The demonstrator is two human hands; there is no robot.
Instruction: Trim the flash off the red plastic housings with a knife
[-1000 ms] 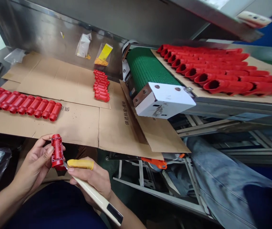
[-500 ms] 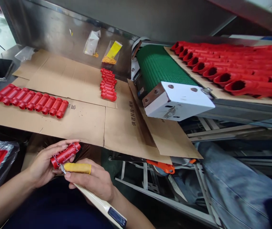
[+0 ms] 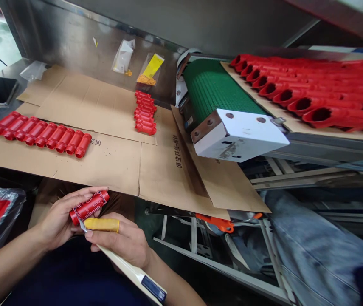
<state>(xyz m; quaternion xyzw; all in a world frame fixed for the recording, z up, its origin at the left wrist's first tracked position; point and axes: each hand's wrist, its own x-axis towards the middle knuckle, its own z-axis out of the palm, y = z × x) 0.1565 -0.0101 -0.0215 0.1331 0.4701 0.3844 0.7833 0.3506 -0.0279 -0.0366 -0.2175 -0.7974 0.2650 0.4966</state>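
Observation:
My left hand (image 3: 57,216) is wrapped round a red cylinder (image 3: 89,206) with thin white lines on its side, tilted up to the right. A long cream-handled knife (image 3: 130,272) is in my right hand (image 3: 125,240), whose index finger wears a yellow finger cover. The knife's blade tip touches or lies very near the lower left end of the cylinder. Beyond the hands, a row of red cylinders (image 3: 43,134) lies on the cardboard (image 3: 111,165). A column of smaller red pieces (image 3: 144,114) lies farther right on it.
On the right, a green conveyor belt (image 3: 216,89) with a white end block (image 3: 241,136) carries many red tubes (image 3: 334,112). A lined crate (image 3: 15,204) of red parts sits at left, below a phone (image 3: 0,91). A person's jeans (image 3: 315,246) show at lower right.
The red cylinder has shifted slightly to the right in my left hand. My right hand and the knife have moved slightly left. The tubes on the conveyor have shifted slightly right.

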